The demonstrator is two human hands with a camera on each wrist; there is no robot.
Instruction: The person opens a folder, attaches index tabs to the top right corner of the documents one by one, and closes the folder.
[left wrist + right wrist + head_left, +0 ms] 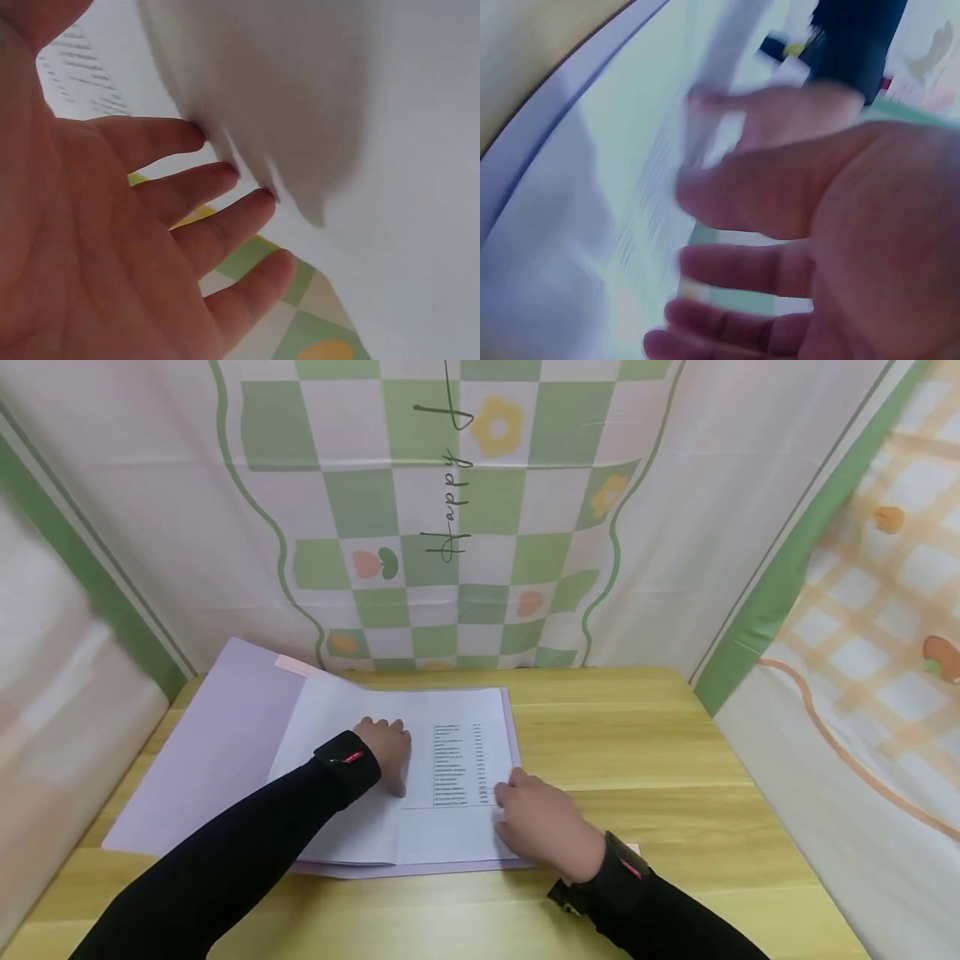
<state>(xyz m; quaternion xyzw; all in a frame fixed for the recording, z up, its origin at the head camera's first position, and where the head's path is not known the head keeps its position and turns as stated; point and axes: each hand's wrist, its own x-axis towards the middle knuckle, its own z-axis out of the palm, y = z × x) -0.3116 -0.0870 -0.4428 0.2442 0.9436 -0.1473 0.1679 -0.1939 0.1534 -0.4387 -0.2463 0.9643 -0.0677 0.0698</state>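
Note:
A lilac folder [217, 735] lies spread on the table with white sheets inside. Its right-hand page [450, 835] carries a printed list in two columns. My left hand [386, 750] rests at the fold, fingertips on the blank left-hand page [337, 831]; in the left wrist view its fingers [225, 225] are fairly straight and spread against white paper. Over the right edge of the printed page is my right hand [543, 822], fingers loosely bent. Blurred in the right wrist view, this hand [885, 232] has thumb and fingers apart, with nothing between them.
The wooden table [615, 735] extends right of the folder and in front of it. A checkered cloth curtain [420, 502] hangs behind, with more fabric at both sides. Part of a small pale item [634, 847] shows beside the right wrist. A pink label [296, 665] tops the folder cover.

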